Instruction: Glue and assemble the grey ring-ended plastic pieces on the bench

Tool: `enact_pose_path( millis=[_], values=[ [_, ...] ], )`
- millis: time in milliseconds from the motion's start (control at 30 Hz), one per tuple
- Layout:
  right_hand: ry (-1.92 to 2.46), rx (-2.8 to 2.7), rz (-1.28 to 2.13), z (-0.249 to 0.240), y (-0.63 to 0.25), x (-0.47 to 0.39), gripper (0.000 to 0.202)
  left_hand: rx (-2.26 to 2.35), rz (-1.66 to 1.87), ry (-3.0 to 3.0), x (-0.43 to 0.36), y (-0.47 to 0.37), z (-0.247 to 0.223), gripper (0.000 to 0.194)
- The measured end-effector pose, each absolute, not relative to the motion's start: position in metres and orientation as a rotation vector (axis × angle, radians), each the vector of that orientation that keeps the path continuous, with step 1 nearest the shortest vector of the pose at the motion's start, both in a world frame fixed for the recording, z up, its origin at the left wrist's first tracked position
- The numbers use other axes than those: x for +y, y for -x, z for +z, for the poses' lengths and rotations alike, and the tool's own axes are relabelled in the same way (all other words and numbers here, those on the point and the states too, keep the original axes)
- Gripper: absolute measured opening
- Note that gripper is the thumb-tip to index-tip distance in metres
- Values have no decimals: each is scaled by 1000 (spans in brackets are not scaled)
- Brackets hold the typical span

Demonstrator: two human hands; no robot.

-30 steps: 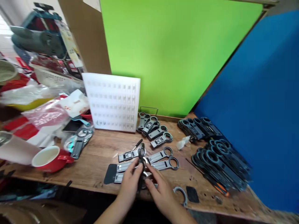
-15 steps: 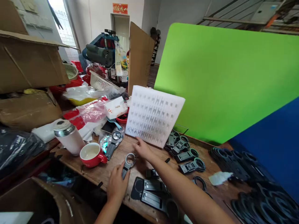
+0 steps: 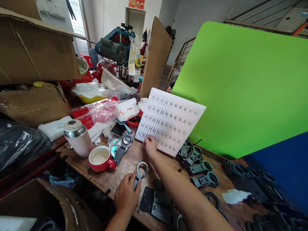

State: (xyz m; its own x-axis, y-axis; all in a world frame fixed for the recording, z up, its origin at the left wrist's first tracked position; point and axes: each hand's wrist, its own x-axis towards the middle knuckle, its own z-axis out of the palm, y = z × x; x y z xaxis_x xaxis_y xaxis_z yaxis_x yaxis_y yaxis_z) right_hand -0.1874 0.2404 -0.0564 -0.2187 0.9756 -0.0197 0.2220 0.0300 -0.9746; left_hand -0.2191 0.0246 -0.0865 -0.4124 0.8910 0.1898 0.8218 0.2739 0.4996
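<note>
- the left hand was clamped on the flat handle of a gray ring-headed part; its round open head stuck out past the fingertips, above the wooden table.
- the right hand was at the lower left corner of the white panel, thumb and fingers drawn together; whether they pinched a small piece could not be told.
- the gray ring-headed part was nearer the camera than the right hand, apart from it.
- the tissue pack bore orange marks and printing too small to read; the red sign over the doorway had gold characters, also unreadable.
- the white panel looked foam-like, square-cornered and tilted, with rows of small slots.
- the table had worn brown wood grain; on it were a glossy red mug, a pale pink flask with a shiny metal collar, and dark ring-headed parts beside the panel.
</note>
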Motion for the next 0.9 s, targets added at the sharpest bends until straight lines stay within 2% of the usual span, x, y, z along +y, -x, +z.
enact_pose_path(
  millis=[133, 400, 467, 600, 733, 900],
  values=[
    [1243, -1537, 1288, -38, 158, 221, 20, 2386, 809, -1654, 25, 219, -84, 38],
    [1181, -1473, 1541, -3, 49, 146, 23, 2112, 934, -1886, 23, 216, -87, 37],
    [1195, -1441, 1558, -2, 25, 132, 24, 2041, 962, -1902, 23, 211, -83, 38],
    [1237, -1441, 1382, -2, -12, 112, 25, 1929, 982, -1921, 22, 196, -71, 39],
    [1230, -1306, 1449, -4, -34, 101, 39, 1880, 949, -1980, 22, 179, -61, 39],
    [1281, -1242, 1558, -13, -44, 93, 31, 1850, 903, -2091, 23, 162, -53, 39]
  ],
)
